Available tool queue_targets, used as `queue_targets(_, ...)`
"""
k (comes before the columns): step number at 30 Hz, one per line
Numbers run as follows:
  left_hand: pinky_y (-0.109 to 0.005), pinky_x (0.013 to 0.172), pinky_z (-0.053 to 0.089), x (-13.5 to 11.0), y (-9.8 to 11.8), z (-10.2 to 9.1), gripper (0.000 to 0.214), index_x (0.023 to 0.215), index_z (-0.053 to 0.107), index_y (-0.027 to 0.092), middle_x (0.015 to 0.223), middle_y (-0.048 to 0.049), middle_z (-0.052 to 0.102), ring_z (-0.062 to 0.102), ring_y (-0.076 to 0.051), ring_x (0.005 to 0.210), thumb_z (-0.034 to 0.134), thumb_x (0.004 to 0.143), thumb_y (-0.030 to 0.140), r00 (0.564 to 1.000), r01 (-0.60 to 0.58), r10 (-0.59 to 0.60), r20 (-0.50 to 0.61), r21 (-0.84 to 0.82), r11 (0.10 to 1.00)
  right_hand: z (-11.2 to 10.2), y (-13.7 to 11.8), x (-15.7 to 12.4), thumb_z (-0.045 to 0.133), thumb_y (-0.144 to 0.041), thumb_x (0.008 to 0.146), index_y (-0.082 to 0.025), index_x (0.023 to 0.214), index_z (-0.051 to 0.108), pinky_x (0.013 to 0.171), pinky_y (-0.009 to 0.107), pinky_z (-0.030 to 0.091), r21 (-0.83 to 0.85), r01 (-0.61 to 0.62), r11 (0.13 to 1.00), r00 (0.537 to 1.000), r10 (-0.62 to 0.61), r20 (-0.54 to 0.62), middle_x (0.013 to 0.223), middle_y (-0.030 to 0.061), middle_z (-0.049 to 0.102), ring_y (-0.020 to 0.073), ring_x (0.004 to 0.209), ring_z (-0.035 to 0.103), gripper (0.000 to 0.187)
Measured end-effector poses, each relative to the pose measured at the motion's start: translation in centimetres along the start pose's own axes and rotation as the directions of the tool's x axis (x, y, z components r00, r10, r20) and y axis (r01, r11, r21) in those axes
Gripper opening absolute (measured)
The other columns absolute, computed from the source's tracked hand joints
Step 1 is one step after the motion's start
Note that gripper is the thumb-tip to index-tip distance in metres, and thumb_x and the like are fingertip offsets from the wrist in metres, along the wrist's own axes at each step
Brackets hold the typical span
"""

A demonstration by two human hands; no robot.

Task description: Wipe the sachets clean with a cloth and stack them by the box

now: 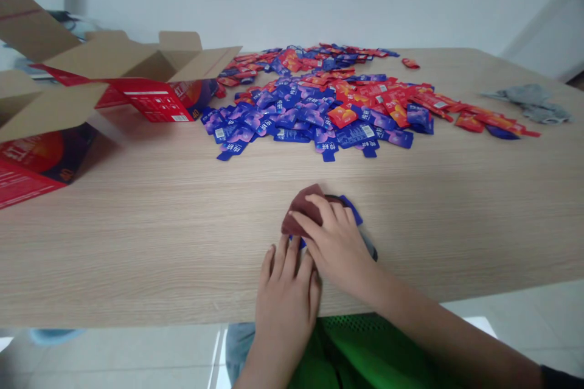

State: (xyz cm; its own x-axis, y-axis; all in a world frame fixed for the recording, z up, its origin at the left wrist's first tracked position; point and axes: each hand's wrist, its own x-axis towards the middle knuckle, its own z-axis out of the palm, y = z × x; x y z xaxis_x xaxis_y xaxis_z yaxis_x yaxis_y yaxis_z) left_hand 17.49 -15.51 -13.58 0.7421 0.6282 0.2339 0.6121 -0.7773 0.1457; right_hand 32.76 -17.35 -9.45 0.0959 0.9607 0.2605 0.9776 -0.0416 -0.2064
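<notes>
Close to the table's front edge, my right hand (340,240) has its fingers closed on a folded maroon sheet (303,209), which may be sandpaper or cloth. Under that sheet lies a blue packet (351,209), mostly covered, with a blue corner showing on either side. A dark grey object (369,246) pokes out beside my right wrist; its kind is hidden. My left hand (287,285) rests flat with fingers stretched forward, their tips touching the near edge of the blue packet.
Blue and red packets (292,109) lie heaped across the back of the wooden table (159,243). Two opened red cartons, a rear one (159,100) and a nearer one (41,157), stand at the left with flaps raised. Grey gloves (531,100) lie at the right.
</notes>
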Motion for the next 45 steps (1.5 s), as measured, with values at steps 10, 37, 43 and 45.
queue_targets(10,-0.049,0.107,0.040,0.1,0.1,-0.3,0.044,0.138,0.053,0.023,0.151,-0.0066,0.043,0.043,-0.028,0.137,0.039,0.097,0.029,1.000,-0.007,0.007,-0.012,-0.008,1.000,0.8,2.4,-0.5,0.048,-0.027,0.092,-0.032,0.131,0.057,0.082,0.048,0.036,-0.170,-0.058,0.984,0.998,0.063,0.030,0.146,0.0108,0.043,0.0328,0.108,0.046,0.040)
queue_targets(37,-0.048,0.112,0.035,0.2,0.6,-0.1,0.046,0.137,0.053,0.012,0.148,-0.0084,0.046,0.040,-0.028,0.139,0.037,0.097,0.027,0.999,0.039,-0.039,0.012,-0.018,0.999,0.9,0.9,0.3,0.045,-0.028,0.093,-0.027,0.134,0.054,0.080,0.045,0.035,-0.193,0.029,0.981,0.997,-0.015,0.073,0.148,0.0101,0.041,0.0305,0.105,0.046,0.042)
queue_targets(43,-0.048,0.111,0.036,0.2,0.5,-0.1,0.047,0.141,0.048,0.013,0.152,-0.0056,0.040,0.040,-0.027,0.139,0.035,0.097,0.027,0.999,0.033,-0.032,0.008,-0.007,0.999,0.6,2.9,-0.5,0.046,-0.028,0.093,-0.030,0.133,0.056,0.084,0.046,0.034,-0.252,-0.082,0.964,0.995,0.093,0.033,0.147,0.0092,0.042,0.0319,0.110,0.045,0.040)
queue_targets(45,-0.048,0.111,0.036,0.2,0.5,-0.1,0.047,0.141,0.048,0.013,0.152,-0.0053,0.040,0.039,-0.026,0.140,0.035,0.097,0.027,0.999,0.036,-0.036,0.012,-0.008,0.999,0.5,3.3,-0.8,0.047,-0.027,0.093,-0.030,0.132,0.056,0.085,0.046,0.035,-0.270,-0.110,0.956,0.992,0.121,0.024,0.147,0.0088,0.042,0.0322,0.111,0.045,0.040)
